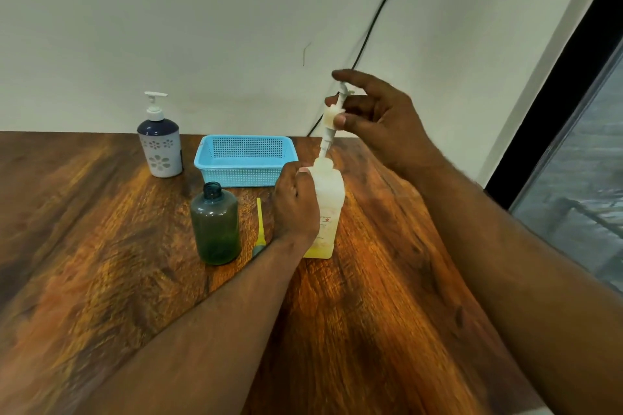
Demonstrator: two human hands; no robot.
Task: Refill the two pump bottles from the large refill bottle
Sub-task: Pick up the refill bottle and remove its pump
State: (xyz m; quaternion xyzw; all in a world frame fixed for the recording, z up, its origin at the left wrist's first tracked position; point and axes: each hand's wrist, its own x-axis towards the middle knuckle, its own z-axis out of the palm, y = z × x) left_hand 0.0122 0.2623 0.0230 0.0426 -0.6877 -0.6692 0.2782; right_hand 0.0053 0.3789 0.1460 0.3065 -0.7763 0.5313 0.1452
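From the head camera, the left hand (296, 205) grips the pale square bottle (328, 209) standing upright on the wooden bench (101, 280) at centre, while the right hand (374, 118) pinches its pump (332, 118), lifted above the neck with the tube still inside. At nine o'clock from it stands an open green bottle (215, 226), a yellow tube (259, 226) lying between; a blue basket (244, 160) sits at eleven o'clock, a white-and-navy pump bottle (160, 145) further at ten.
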